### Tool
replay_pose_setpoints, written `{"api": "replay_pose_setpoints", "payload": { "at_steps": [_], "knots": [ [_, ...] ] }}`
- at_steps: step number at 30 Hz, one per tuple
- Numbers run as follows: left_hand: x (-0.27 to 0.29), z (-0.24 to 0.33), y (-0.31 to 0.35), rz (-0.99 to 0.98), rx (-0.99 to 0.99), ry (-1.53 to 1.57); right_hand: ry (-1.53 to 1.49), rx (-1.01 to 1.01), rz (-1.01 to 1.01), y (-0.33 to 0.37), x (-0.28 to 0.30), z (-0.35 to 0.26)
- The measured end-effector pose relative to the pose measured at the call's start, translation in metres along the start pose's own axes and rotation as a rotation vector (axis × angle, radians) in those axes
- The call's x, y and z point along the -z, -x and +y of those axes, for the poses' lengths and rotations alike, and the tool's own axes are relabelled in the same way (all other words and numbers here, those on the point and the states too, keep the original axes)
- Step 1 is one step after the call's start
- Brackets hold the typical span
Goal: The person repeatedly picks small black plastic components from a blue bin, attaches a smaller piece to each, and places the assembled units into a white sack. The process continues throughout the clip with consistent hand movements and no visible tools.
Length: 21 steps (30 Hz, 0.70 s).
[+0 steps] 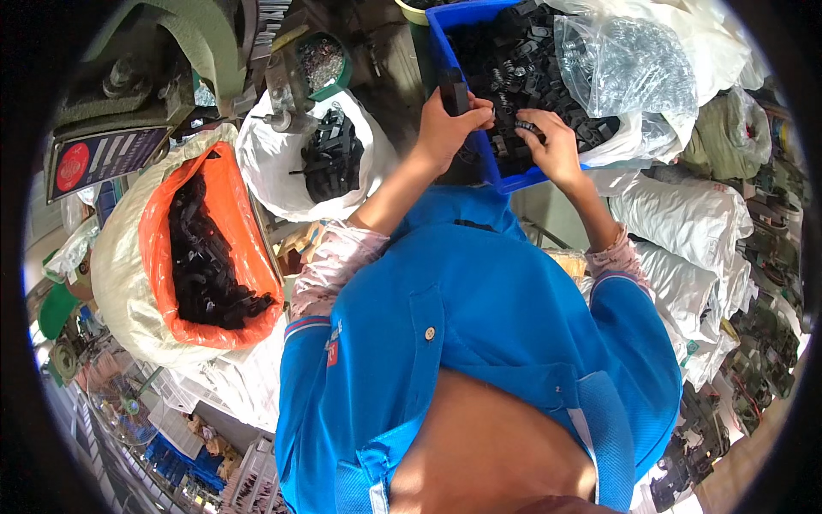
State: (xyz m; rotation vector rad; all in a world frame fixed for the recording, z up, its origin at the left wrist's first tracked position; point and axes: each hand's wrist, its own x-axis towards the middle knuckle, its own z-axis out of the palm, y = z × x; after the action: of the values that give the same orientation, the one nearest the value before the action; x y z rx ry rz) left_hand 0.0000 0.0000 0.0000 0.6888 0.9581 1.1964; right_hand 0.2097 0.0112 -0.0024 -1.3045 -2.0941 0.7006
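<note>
My left hand (441,135) is closed around a black blocky part (453,92), which stands up out of the grip near the left wall of a blue bin (488,154). Just to the right, my right hand (554,147) pinches a small metal coil spring (527,128) between thumb and fingers, over the bin's near edge. Loose black parts (531,43) fill the bin, with a few springs among them. A clear plastic bag of metal springs (629,64) lies across the bin's right side.
Left of me stand a white sack (257,163) of black parts and a larger sack with an orange liner (154,231), also holding black pieces. A green tub (341,77) of tiny parts sits beyond. Machinery (201,38) is at far left; stacked white sacks (685,214) are at right.
</note>
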Motion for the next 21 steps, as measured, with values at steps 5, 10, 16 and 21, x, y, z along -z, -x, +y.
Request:
{"api": "replay_pose_setpoints", "payload": {
  "at_steps": [5, 10, 16, 21],
  "knots": [
    [0.006, 0.002, -0.006, 0.004, -0.073, -0.087, 0.472, 0.182, 0.016, -0.046, 0.009, 0.011],
    [0.006, 0.014, 0.004, 0.01, -0.105, -0.043, 0.774, 0.385, -0.108, -0.071, 0.011, 0.043],
    [0.024, 0.019, 0.012, 0.087, -0.123, 0.022, 0.188, 0.04, -0.134, -0.056, 0.023, 0.001],
    [0.02, 0.031, 0.017, 0.103, -0.194, -0.077, -0.43, -0.221, -0.2, -0.046, 0.003, -0.048]
  ]
}}
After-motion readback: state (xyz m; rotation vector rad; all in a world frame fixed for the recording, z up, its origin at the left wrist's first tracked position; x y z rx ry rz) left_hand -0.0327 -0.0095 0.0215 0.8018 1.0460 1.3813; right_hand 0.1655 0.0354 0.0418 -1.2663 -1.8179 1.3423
